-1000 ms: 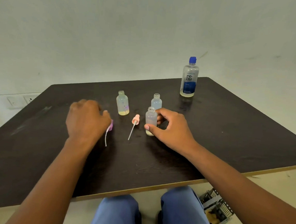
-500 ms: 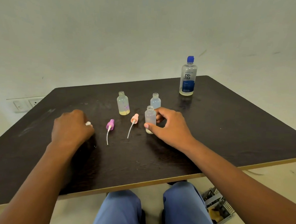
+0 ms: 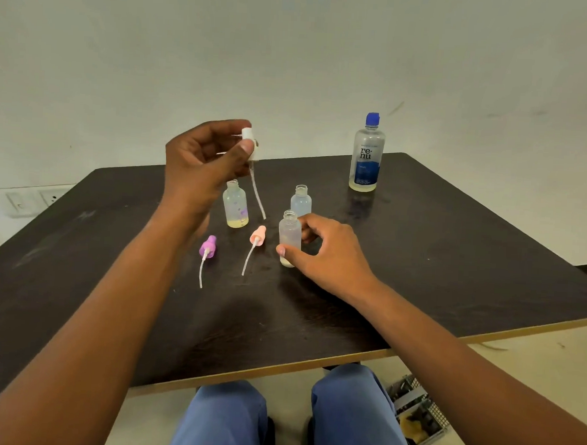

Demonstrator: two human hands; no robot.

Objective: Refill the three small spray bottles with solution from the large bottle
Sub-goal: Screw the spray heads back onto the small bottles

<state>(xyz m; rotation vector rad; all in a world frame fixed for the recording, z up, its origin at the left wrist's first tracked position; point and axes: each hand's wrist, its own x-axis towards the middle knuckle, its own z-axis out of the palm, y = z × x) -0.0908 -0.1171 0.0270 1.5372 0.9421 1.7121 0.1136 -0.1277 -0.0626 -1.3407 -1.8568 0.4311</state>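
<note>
Dark table (image 3: 453, 264) under grey wall (image 3: 294, 52); left grip (image 3: 203, 159) pinches white sprayer (image 3: 250, 145), right grip (image 3: 331, 251) holds small bottle (image 3: 289, 234).

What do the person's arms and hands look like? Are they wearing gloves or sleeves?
No gloves and no sleeves in view. The left hand and the right hand are bare, and both forearms are bare right to the picture's edge. No watch, ring or bracelet shows. Lower down, the knees are covered in blue trousers.
</note>
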